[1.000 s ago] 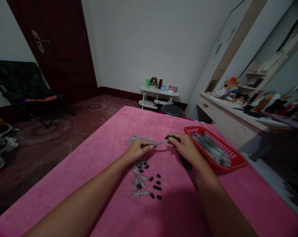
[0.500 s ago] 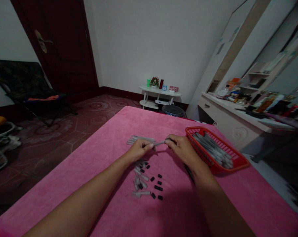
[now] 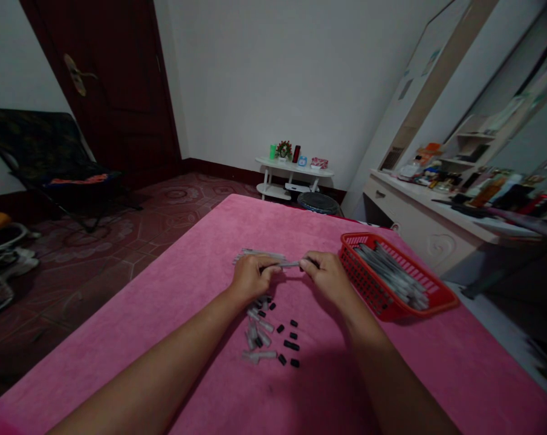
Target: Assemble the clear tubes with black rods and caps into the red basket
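My left hand (image 3: 254, 277) and my right hand (image 3: 324, 272) are both closed on a thin grey pen-like stick (image 3: 291, 264), one at each end. It lies nearly level over the pink cloth, with its middle showing between them. My fingers hide its two ends. Behind my left hand is a row of thin translucent sticks (image 3: 264, 254), partly covered by that hand. Nearer me, several clear plastic caps (image 3: 265, 340) lie in a loose heap, with small black tube pieces (image 3: 291, 345) scattered beside them.
A red plastic basket (image 3: 393, 311) full of grey sticks (image 3: 388, 272) stands just right of my right hand. Pink cloth (image 3: 164, 314) covers the table. A dresser (image 3: 418, 217) with bottles is at the right, and a dark round stool (image 3: 318, 202) stands beyond the far edge.
My left hand has rolled over and shifted slightly left, its back now turned more upward. My right hand has dropped a little, and the stick lies more level between them.
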`<state>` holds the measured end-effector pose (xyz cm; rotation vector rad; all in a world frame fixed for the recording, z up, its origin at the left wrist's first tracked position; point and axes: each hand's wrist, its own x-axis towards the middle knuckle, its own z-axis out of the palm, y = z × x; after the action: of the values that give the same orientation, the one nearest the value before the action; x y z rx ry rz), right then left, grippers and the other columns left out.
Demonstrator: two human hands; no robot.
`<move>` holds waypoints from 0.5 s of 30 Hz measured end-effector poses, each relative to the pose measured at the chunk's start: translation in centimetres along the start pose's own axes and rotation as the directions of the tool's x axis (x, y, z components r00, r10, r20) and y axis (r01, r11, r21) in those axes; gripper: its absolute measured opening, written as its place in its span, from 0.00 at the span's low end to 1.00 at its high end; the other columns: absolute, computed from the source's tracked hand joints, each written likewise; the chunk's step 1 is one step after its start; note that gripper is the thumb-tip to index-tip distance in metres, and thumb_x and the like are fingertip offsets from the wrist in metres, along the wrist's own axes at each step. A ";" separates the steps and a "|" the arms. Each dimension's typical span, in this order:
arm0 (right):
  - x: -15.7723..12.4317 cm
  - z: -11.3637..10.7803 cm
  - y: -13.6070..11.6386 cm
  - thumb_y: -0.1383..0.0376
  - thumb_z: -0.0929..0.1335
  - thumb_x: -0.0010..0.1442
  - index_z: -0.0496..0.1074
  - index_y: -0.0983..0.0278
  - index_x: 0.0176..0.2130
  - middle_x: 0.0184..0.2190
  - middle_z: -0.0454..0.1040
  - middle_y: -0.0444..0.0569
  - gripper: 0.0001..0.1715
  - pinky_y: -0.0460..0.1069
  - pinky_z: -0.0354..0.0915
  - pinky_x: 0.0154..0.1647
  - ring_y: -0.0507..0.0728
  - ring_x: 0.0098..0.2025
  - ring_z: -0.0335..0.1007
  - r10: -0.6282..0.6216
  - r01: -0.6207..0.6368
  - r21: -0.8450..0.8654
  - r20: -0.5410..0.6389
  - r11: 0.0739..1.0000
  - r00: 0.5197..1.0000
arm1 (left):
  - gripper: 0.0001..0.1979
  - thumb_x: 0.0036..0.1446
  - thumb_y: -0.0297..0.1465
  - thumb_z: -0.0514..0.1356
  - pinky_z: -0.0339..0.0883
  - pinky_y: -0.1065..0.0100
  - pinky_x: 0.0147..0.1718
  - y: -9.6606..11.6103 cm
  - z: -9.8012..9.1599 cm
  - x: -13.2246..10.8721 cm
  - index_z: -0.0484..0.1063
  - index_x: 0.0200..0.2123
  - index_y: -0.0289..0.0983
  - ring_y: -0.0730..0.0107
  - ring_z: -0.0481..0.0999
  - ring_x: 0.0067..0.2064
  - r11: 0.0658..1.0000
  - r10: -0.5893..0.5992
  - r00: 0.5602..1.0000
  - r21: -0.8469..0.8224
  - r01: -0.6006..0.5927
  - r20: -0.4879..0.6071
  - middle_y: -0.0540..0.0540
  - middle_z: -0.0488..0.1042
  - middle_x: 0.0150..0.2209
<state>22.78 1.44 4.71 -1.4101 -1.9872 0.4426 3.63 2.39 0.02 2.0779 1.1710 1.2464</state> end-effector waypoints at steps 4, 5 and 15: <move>0.0 0.0 -0.2 0.62 0.64 0.53 0.70 0.64 0.21 0.15 0.64 0.43 0.14 0.45 0.51 0.22 0.51 0.20 0.60 0.098 -0.100 0.071 0.031 0.992 0.995 | 0.12 0.55 0.31 0.58 0.66 0.66 0.37 0.1 -0.4 -0.2 0.80 0.39 0.42 0.62 0.77 0.37 0.968 0.118 0.992 0.229 -0.103 -0.050 0.44 0.80 0.37; 0.0 -0.1 -0.3 0.62 0.64 0.53 0.70 0.65 0.20 0.14 0.64 0.42 0.14 0.45 0.50 0.21 0.51 0.19 0.59 0.131 -0.135 0.095 0.049 0.986 0.990 | 0.12 0.55 0.32 0.58 0.65 0.66 0.35 0.0 -0.5 -0.2 0.79 0.40 0.42 0.62 0.77 0.36 0.949 0.156 0.986 0.284 -0.136 -0.050 0.43 0.80 0.36; -0.4 0.5 -1.3 0.63 0.61 0.55 0.65 0.65 0.18 0.11 0.59 0.40 0.17 0.44 0.49 0.16 0.48 0.13 0.54 0.242 -0.285 0.250 0.189 0.925 0.952 | 0.11 0.57 0.31 0.56 0.66 0.68 0.33 -1.8 -0.6 -0.2 0.76 0.41 0.41 0.67 0.75 0.33 0.854 0.389 0.921 0.380 -0.357 -0.007 0.45 0.77 0.32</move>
<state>21.64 0.63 5.04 -1.5040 -1.7712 0.9397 2.27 3.11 -1.06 2.6611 1.1445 1.3758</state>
